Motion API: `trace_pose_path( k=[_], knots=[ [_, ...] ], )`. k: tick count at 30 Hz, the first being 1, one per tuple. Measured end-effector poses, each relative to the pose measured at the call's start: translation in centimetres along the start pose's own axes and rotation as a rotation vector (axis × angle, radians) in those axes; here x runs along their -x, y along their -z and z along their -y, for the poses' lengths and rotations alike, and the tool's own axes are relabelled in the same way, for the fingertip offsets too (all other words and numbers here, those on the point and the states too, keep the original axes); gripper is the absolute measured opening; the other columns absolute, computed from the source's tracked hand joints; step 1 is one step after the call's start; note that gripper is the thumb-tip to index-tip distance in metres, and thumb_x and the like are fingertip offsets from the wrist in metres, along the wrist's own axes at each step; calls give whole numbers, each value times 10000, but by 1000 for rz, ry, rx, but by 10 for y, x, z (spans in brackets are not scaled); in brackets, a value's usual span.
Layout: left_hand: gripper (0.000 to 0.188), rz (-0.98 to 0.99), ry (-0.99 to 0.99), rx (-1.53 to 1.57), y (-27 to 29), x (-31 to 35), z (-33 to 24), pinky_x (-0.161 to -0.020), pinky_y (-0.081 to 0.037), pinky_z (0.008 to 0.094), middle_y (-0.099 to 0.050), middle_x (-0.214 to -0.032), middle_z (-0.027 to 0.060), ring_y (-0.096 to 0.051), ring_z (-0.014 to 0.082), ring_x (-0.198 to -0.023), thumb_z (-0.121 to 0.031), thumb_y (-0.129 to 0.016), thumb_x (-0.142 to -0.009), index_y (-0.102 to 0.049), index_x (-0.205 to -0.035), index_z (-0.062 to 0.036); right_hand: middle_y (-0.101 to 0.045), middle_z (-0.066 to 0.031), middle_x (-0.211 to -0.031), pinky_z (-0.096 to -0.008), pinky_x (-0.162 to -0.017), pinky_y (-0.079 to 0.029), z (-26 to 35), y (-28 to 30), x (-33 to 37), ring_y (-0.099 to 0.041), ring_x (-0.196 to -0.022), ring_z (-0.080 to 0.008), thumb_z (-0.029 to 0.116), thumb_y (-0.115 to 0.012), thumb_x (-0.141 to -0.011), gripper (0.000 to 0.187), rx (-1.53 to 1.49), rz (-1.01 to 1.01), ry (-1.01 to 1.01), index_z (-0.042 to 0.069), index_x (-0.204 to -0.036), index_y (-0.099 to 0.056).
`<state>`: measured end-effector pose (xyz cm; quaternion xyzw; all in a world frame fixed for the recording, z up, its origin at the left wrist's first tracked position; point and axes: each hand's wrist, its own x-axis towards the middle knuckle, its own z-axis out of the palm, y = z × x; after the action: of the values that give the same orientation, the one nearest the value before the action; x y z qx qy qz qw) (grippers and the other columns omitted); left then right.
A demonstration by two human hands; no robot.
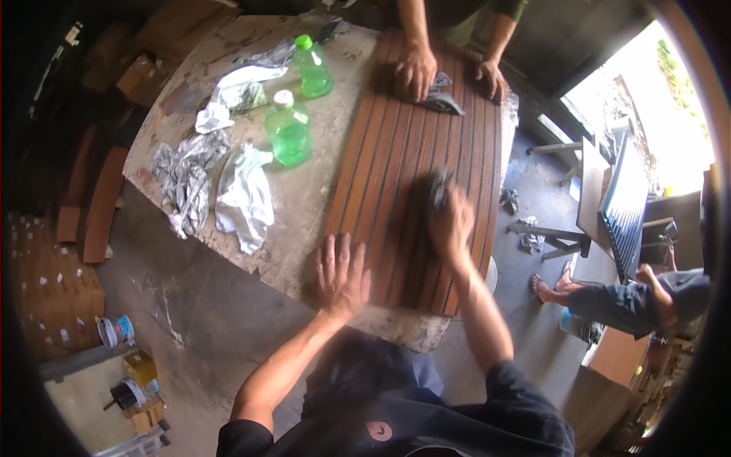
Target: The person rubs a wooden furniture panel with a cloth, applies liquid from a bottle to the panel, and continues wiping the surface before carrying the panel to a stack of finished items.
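A slatted reddish-brown wooden panel (381,190) with dark grooves lies on the worktable in front of me. My left hand (343,278) rests flat on its near left corner, fingers spread and holding nothing. Over the right half of the panel, my right hand (452,221) is closed on a dark rag (438,189) pressed to the slats. Motion blurs that hand and the rag somewhat. At the far end, another person's hand (416,75) presses a grey cloth (444,99) on the panel, and their other hand (492,80) lies on its far right edge.
Two bottles of green liquid, one green-capped (314,72) and one white-capped (289,133), stand on the stained worktable (304,221). Crumpled white rags (245,198) and grey rags (186,179) lie left of them. Rightward are a trestle (560,240), a dark ribbed panel (620,213) and another person (640,301).
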<state>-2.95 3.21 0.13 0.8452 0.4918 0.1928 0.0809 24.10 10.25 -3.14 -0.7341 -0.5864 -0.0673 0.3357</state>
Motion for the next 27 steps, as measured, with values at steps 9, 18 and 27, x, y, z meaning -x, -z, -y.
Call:
trace_pose_path(
  k=[9, 18, 27],
  knots=[
    [517, -85, 67, 62, 1, -7, 13, -1155, -281, 570, -426, -1556, 164, -316, 419, -1476, -167, -564, -950, -483, -1433, 0, -665, -182, -1045, -490, -761, -513, 58, 43, 91, -655, -940, -395, 158, -791, -693, 613, -162, 122, 118, 67, -1273, -614],
    [473, -81, 48, 64, -9, -3, 7, -1154, -281, 577, -401, -1571, 168, -309, 419, -1479, -143, -535, -958, -505, -1409, -3, -661, -200, -1013, -540, -858, -490, 49, -20, 0, -648, -931, -406, 218, -736, -834, 382, -15, -27, 70, 54, -1164, -635],
    [471, -102, 63, 69, -7, 5, 17, -1144, -291, 581, -423, -1552, 169, -338, 419, -1460, -146, -564, -947, -509, -1392, -4, -632, -195, -961, -533, -702, -485, 105, 65, 146, -626, -865, -433, 97, -806, -632, 699, -244, 193, 130, 72, -1300, -599]
  ],
)
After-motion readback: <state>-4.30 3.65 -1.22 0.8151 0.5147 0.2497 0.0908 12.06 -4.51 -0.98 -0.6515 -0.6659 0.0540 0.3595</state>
